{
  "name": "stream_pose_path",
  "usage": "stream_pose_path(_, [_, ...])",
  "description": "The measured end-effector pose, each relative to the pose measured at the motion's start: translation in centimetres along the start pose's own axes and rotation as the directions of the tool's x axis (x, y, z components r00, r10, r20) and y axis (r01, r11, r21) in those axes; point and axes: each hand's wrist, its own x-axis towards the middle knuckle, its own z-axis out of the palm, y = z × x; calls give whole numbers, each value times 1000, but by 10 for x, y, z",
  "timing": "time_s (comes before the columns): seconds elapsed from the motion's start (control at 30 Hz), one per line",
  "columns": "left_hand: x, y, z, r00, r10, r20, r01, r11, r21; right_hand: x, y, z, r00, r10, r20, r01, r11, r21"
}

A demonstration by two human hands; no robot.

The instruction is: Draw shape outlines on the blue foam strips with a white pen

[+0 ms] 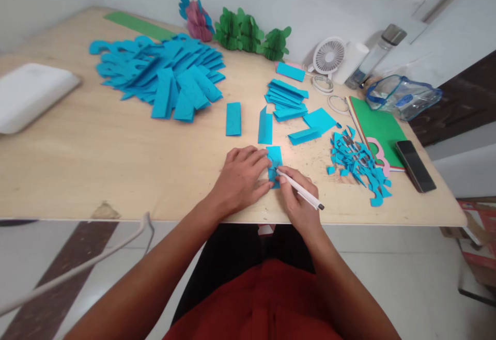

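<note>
Pile of blue paper [170, 79] sits on the left: curved cutouts at its far-left end, straight-edged folded pieces in front. One folded blue rectangle [233, 119] stands apart between pile and hands. Left hand [242, 174] is palm down, fingers bent, pressing the left side of the worked blue card [275, 155], which lies near the front edge, centre. Something pale shows under those fingers; can't tell what, or whether it's gripped. Right hand [298, 195] pinches a white pen [302, 190], tip at the card, dark curved lines there.

Progress, my read: this card is partly marked, not cut. Beyond it, the folded card [267, 127] and the stack of blue blanks [285, 99] look unmarked from here, though fine lines wouldn't show. Blue scraps [354, 156] on the right say cutting is well under way. No total count possible.

Edges: front table edge runs just below both wrists, so little margin towards the body. Widest room is the tabletop [135, 169] left of the left hand. Right side is tighter: scraps, then green pad [393, 123] and phone [416, 166] near the right edge.
</note>
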Motion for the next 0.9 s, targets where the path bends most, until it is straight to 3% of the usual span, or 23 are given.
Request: stream_pose_path(0.9, [0,1,-2,1000,-9,24,10,1000,-13,0,-1,0,999,-44,-1,44,997,-63])
